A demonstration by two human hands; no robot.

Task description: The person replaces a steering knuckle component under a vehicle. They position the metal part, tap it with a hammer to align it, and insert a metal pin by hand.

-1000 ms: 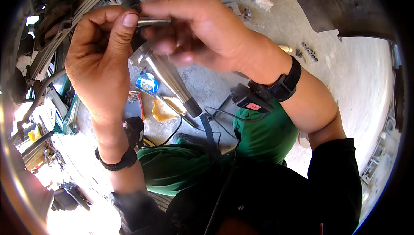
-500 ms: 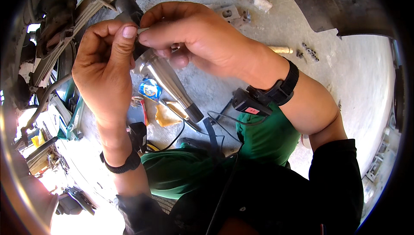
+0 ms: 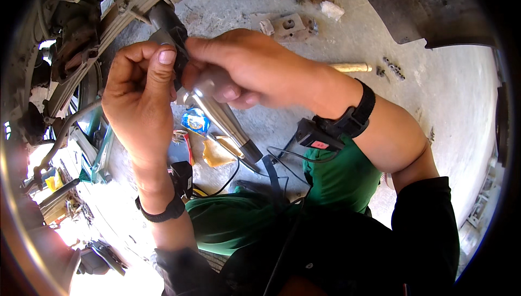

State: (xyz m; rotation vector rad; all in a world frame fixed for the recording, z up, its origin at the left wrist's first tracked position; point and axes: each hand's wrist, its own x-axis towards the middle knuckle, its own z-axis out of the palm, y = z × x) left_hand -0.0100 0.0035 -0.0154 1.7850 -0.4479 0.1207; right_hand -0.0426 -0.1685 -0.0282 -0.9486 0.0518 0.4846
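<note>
A shiny tapered metal shaft [image 3: 225, 119] with dark ends slants beneath my hands. Its upper part runs behind my fingers toward a dark grey cylinder [image 3: 165, 20]. My left hand [image 3: 138, 95] is closed in a pinch, thumb against forefinger, beside the dark section; whatever it pinches is hidden. My right hand [image 3: 255, 60] lies just to the right, its fingers curled and somewhat blurred across the upper shaft. Its thumb points at the dark section, and I cannot make out what those fingers hold.
Vehicle underparts with hoses [image 3: 70, 117] crowd the left. On the concrete floor lie a blue packet [image 3: 195, 120], a yellowish cloth-like piece [image 3: 220, 152], a wooden handle [image 3: 350, 68] and a metal bracket [image 3: 290, 24]. A dark panel [image 3: 418, 2] overhangs the upper right. Cables trail near my knees.
My right hand has drawn slightly down and away from my left thumb, its fingertips lower over the shaft. My left hand keeps its pinch. The whole view has shifted a little.
</note>
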